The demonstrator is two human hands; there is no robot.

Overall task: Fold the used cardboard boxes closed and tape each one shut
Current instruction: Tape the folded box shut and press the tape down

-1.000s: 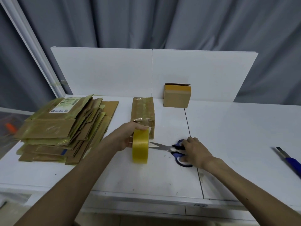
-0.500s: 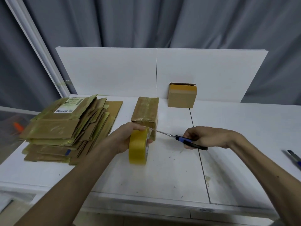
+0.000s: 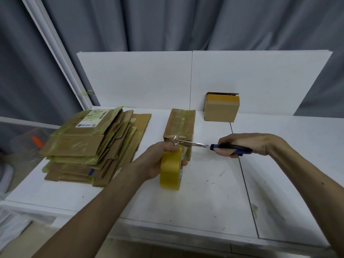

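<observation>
Your left hand (image 3: 158, 162) grips the tape roll (image 3: 170, 172) just beside the long box (image 3: 179, 125) mid-desk (image 3: 204, 205). Your right hand (image 3: 242, 144) holds scissors (image 3: 216, 146), blades at the tape strip (image 3: 172, 140). Risk: tips v. close to that left hand. Slack tape could fold & stick to itself.

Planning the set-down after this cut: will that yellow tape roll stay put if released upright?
The tape roll is held on edge in the left hand, so released it would likely roll or tip. It looks rigid, and its glossy face may be slick.
</observation>
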